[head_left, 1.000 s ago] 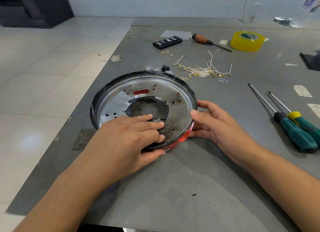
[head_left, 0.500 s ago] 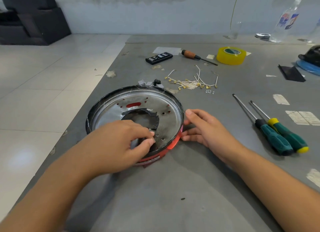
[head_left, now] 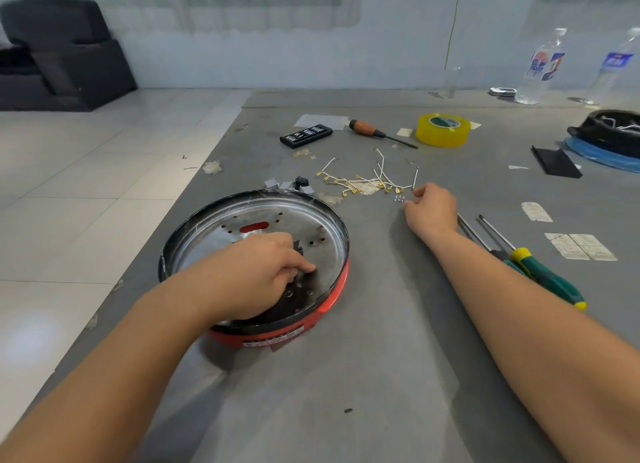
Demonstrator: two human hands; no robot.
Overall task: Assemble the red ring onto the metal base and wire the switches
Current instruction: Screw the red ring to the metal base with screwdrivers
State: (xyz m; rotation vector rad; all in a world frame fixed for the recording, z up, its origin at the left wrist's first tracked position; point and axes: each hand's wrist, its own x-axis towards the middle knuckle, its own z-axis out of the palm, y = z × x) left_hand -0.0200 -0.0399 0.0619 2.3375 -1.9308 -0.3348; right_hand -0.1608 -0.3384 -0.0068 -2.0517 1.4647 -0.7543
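Left hand [head_left: 256, 275] is planted on the metal base [head_left: 214, 241], fingers curled and pinching near the centre hole; whether it holds anything I cannot tell. The red ring [head_left: 332, 289] sits under the base at the counter's [head_left: 381, 376] near-left part. If that hand slackens, the base could skate off the ring. Further out, the right hand [head_left: 431, 208] pinches narrow at tiny screws [head_left: 399, 199] beside the wires [head_left: 367, 182]; one careless nudge could scatter them.
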